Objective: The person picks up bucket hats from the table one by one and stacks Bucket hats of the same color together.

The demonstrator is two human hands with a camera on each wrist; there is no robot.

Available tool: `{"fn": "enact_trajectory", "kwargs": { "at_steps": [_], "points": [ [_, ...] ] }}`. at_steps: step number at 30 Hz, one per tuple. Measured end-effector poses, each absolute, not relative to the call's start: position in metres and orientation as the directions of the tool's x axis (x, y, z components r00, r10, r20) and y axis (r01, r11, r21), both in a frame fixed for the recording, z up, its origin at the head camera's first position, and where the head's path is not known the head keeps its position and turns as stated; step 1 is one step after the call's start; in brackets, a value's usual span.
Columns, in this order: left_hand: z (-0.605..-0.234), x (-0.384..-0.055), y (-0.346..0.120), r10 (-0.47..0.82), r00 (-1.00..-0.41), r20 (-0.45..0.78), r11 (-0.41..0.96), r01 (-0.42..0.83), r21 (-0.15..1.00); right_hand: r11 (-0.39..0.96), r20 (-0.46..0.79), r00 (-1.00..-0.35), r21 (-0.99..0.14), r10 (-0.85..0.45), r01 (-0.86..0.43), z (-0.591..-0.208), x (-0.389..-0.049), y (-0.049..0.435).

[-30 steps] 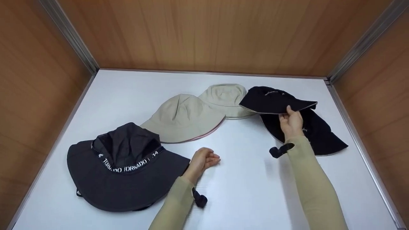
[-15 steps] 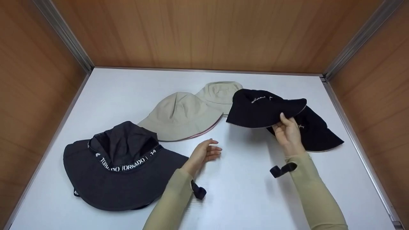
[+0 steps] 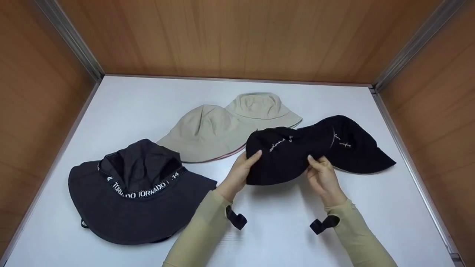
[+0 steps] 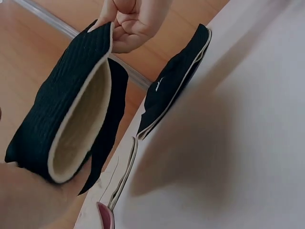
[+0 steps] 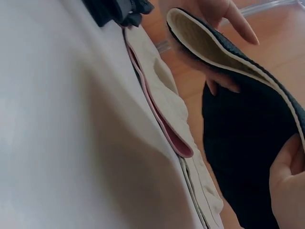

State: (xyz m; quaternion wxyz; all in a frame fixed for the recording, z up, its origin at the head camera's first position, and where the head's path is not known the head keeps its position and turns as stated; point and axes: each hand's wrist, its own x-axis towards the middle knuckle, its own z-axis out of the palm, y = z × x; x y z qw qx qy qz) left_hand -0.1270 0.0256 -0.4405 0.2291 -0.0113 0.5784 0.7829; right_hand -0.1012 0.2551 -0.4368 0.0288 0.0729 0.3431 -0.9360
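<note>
Both my hands hold a black bucket hat (image 3: pixel 280 159) with pale stitched writing, raised over the white table. My left hand (image 3: pixel 237 174) grips its left side, thumb on the near face and fingers behind. At the right of the brim, my right hand (image 3: pixel 324 181) pinches the edge. The left wrist view shows the cream lining (image 4: pixel 81 129) through the flattened opening. A second black bucket hat (image 3: pixel 358 152) lies behind on the right, partly covered by the held one. In the right wrist view, the fingers of my left hand (image 5: pixel 209 14) straddle the brim.
To the left lies a wide-brimmed dark grey hat (image 3: pixel 144 215) with a lettered band. Behind it are a beige hat (image 3: pixel 207 129) with a red-edged brim and a paler cream hat (image 3: pixel 259 105). Wooden panels (image 3: pixel 237 40) wall the white table (image 3: pixel 274 237) on three sides.
My right hand has brought the black hat left and nearer, off the other black hat. My left hand has moved up and taken hold of its left side. The cream hat is more exposed.
</note>
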Motion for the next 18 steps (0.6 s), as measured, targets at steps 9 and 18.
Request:
{"fn": "enact_trajectory", "kwargs": {
  "at_steps": [9,18],
  "points": [
    [-0.438,-0.122,0.03,0.183,-0.963,-0.197,-0.097,-0.217,0.971,-0.742,-0.151,-0.988,-0.657,-0.044,0.133,-0.442,-0.098,0.254],
    [-0.418,-0.118,0.014,0.228,-0.962,-0.151,-0.148,-0.187,0.971,-0.524,-0.113,-0.884,-0.768,-0.454,0.368,-0.464,-0.091,0.279]
  ]
}}
